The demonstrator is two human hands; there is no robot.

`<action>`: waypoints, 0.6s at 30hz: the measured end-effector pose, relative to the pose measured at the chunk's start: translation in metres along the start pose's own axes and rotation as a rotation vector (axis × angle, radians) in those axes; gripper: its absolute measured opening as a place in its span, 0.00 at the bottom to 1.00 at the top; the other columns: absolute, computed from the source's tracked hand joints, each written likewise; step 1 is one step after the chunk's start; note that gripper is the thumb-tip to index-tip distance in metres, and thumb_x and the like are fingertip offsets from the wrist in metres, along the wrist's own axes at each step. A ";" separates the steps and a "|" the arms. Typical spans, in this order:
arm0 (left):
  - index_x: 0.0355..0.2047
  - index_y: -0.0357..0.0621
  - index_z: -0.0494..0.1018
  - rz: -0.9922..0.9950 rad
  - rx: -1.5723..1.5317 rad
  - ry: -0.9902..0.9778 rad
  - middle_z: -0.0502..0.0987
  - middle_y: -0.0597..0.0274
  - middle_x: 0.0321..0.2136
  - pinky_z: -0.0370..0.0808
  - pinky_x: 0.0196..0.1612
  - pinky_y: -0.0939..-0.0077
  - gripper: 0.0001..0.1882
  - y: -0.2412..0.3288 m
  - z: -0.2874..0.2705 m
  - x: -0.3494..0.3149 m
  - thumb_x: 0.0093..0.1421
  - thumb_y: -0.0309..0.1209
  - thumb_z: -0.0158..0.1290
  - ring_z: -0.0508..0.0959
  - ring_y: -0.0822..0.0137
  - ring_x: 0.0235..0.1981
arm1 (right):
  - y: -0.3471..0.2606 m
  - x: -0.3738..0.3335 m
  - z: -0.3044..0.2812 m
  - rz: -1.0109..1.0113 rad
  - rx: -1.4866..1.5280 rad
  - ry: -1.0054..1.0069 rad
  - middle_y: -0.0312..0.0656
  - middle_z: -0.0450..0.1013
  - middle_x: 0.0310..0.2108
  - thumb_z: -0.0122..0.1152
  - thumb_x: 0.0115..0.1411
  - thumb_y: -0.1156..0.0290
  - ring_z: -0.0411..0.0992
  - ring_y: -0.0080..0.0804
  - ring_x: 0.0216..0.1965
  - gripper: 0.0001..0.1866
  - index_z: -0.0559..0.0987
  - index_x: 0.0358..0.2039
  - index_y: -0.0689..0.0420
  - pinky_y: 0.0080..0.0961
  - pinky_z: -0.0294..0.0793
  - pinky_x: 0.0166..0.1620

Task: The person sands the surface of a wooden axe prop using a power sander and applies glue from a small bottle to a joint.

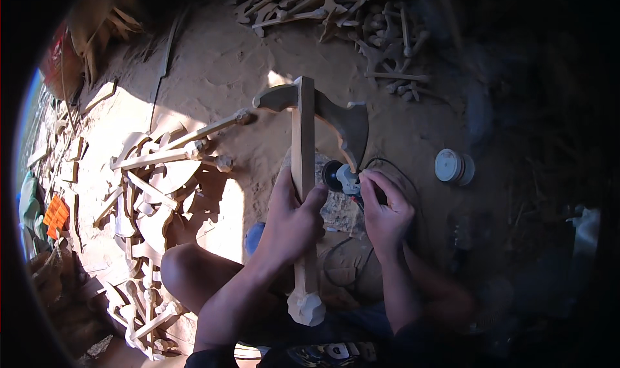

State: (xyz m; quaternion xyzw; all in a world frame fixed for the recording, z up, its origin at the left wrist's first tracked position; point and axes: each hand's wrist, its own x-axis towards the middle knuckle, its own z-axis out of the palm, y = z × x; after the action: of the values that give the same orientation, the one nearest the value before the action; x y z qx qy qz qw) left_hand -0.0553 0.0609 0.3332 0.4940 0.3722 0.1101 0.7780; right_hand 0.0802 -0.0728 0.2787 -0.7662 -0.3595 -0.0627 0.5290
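Observation:
A wooden axe (302,148) stands before me, its long squared handle running down to a faceted knob at the near end. Its curved blade spreads to the right at the far end, and a shorter curved horn juts left. My left hand (294,223) is wrapped around the middle of the handle. At the blade's lower tip, the thumb and fingers of my right hand (387,213) are pinched together on the wood. Just behind that tip sits a corded power tool (349,179) with a round black disc, partly hidden by the blade and my fingers.
Carved wooden pieces (155,174) lie heaped on the sunlit ground at left. Another pile (303,6) is at the far side. A white round container (452,166) stands to the right. A dark cord (403,174) loops by the tool. My bent knee (187,271) is at lower left.

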 end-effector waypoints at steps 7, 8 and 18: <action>0.49 0.41 0.65 0.008 0.016 -0.038 0.71 0.65 0.26 0.76 0.24 0.72 0.13 0.001 0.007 -0.008 0.74 0.33 0.55 0.75 0.73 0.21 | 0.001 0.060 0.014 -0.250 -0.218 -0.192 0.48 0.83 0.45 0.73 0.62 0.80 0.81 0.46 0.47 0.11 0.88 0.45 0.64 0.38 0.83 0.49; 0.49 0.41 0.65 0.009 0.013 -0.040 0.71 0.65 0.26 0.76 0.24 0.72 0.13 0.001 0.009 -0.008 0.74 0.33 0.55 0.75 0.73 0.21 | 0.001 0.056 0.009 -0.308 -0.343 -0.208 0.50 0.82 0.51 0.73 0.61 0.77 0.78 0.48 0.52 0.12 0.89 0.46 0.62 0.38 0.82 0.48; 0.48 0.43 0.65 -0.054 -0.065 0.007 0.68 0.66 0.26 0.76 0.25 0.70 0.11 0.002 0.017 -0.001 0.74 0.32 0.55 0.72 0.73 0.20 | -0.014 0.040 -0.006 -0.349 -0.625 -0.292 0.61 0.68 0.67 0.74 0.61 0.66 0.67 0.67 0.66 0.23 0.87 0.57 0.55 0.54 0.72 0.65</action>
State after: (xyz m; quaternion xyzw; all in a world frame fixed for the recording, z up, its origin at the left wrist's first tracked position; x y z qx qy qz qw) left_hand -0.0438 0.0502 0.3391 0.4578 0.3844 0.1027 0.7951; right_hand 0.1022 -0.0558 0.3107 -0.8185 -0.5197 -0.1486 0.1945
